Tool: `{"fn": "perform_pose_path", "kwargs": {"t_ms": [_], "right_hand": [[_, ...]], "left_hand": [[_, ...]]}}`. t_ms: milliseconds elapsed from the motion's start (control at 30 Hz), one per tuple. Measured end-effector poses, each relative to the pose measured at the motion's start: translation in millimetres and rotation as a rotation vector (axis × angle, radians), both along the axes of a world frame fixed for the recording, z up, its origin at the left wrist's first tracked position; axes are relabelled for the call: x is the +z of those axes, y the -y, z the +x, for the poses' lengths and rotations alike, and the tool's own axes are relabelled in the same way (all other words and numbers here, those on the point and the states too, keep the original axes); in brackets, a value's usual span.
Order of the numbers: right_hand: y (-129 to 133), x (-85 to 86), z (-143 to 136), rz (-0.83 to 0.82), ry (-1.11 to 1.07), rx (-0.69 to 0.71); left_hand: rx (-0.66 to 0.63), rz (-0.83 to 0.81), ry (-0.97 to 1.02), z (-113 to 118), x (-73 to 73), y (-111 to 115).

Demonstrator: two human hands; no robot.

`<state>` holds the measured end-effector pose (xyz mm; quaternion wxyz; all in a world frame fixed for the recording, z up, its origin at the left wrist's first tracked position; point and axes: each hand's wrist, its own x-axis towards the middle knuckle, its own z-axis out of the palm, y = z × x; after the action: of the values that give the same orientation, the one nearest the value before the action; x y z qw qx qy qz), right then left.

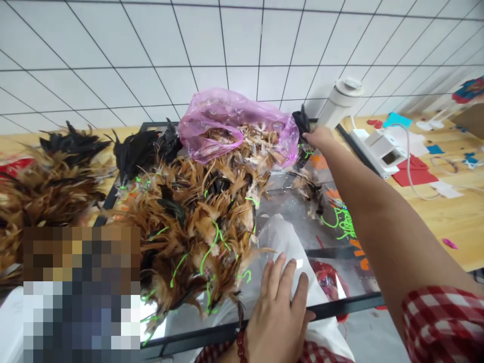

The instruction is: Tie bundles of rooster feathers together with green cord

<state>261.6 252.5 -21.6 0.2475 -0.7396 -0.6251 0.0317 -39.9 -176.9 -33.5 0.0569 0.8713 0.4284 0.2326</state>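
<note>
My left hand (280,297) lies palm down with fingers stretched out, over white plastic (282,234) at the front edge of a glass-topped table; nothing shows in its grip. At the back, my right hand (318,137) is closed on a bunch of black feathers (301,121), with its fingertips partly hidden. Just left of that hand, an open pink plastic bag (234,108) holds loose brown and pale feathers (260,137). A large heap of brown feather bunches (212,217), some with bright green ties, covers the glass in front of the bag.
More black feathers (141,151) and brown feathers (56,186) lie at left. A white bottle (342,101) stands behind my right forearm, near a white power strip (372,151). Green strings (342,222) lie on the glass. Red and blue scraps (414,170) are on the wooden table.
</note>
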Motion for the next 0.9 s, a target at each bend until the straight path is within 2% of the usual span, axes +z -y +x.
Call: {"fn": "perform_pose_path", "kwargs": {"t_ms": [100, 200, 267, 300, 367, 467, 567, 667, 800, 900], "right_hand": [[24.9, 38.3, -5.7, -0.05, 0.029, -0.146], [85.2, 81.2, -13.1, 0.011, 0.056, -0.042], [141.1, 95.4, -18.9, 0.105, 0.142, 0.075], [172.0, 95.9, -22.3, 0.129, 0.165, 0.139], [235.7, 83.5, -30.7, 0.163, 0.14, 0.233], [321.1, 42.9, -46.8, 0.112, -0.122, 0.343], [372.6, 2.8, -60.5, -0.015, -0.405, 0.413], [385.8, -15.1, -66.3, -0.012, -0.564, 0.387], [377.9, -14.2, -66.6, 0.0, -0.669, 0.331], [375.0, -12.9, -67.1, -0.011, -0.665, 0.341]], "left_hand": [[-0.019, -0.031, -0.005, -0.3, 5.1, -2.1], [-0.05, -0.038, 0.017, -0.7, 8.1, -5.8], [-0.078, -0.039, 0.036, -0.8, 7.6, -8.5], [-0.086, -0.036, 0.048, -0.8, 6.7, -9.8], [-0.106, -0.012, 0.072, -0.4, 4.2, -12.1], [-0.125, 0.071, 0.098, 1.3, 0.8, -14.9], [-0.151, 0.084, 0.095, 3.6, -0.7, -17.9], [-0.143, 0.039, 0.087, 5.3, -2.1, -21.8], [-0.106, 0.001, 0.1, 5.9, -5.8, -27.6], [-0.084, -0.025, 0.127, 5.2, -7.0, -31.3]]}}
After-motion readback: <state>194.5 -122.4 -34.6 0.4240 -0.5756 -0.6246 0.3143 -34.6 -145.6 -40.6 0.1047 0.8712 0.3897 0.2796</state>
